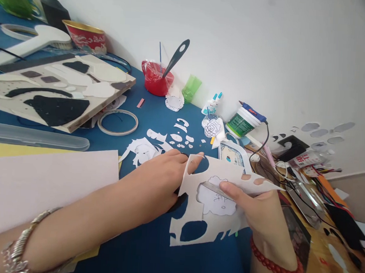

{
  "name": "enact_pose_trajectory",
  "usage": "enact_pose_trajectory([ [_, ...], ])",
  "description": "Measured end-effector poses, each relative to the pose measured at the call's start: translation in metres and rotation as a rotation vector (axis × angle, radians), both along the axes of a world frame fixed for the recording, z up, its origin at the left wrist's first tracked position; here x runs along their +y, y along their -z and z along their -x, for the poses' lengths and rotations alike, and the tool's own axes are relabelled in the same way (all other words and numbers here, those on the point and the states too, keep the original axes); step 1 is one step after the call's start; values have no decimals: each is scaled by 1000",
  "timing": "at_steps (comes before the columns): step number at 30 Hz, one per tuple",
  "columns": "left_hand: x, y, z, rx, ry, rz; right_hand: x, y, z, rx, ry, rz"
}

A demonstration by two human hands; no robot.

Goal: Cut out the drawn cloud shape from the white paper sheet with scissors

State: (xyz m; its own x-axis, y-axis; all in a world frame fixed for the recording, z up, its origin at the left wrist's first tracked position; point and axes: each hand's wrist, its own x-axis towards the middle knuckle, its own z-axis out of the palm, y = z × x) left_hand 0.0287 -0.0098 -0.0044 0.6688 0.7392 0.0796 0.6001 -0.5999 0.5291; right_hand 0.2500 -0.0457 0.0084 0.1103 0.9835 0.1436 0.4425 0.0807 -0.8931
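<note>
My right hand (pixel 255 207), with a red bead bracelet on its wrist, grips a white felt-like sheet (pixel 193 195) full of cut-out holes and ragged edges. Its thumb presses a small cloud-shaped paper pattern (pixel 218 206) with pen marks onto the sheet. My left hand (pixel 164 180), below a silver bracelet, is closed at the sheet's left edge around black handles that look like scissors (pixel 172 204). Blades are hidden behind the sheet, and one finger shows by the upper hole. Just beyond lie white paper scraps (pixel 141 150) and several small cut pieces (pixel 178 138).
A board with black and white cut shapes (pixel 57 108), a tape roll (pixel 118 122) and pale sheets (pixel 49 190) lie left. Behind stand a red cup (pixel 157 83), glue bottles (pixel 213 103) and a white-green tub (pixel 243 123). Cables (pixel 264 141) and clutter spread right.
</note>
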Motion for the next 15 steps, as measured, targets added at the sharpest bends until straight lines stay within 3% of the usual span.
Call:
enact_pose_trajectory([
  [15, 4, 5, 2, 3, 26, -102, 1, 4, -3, 65, -11, 15],
])
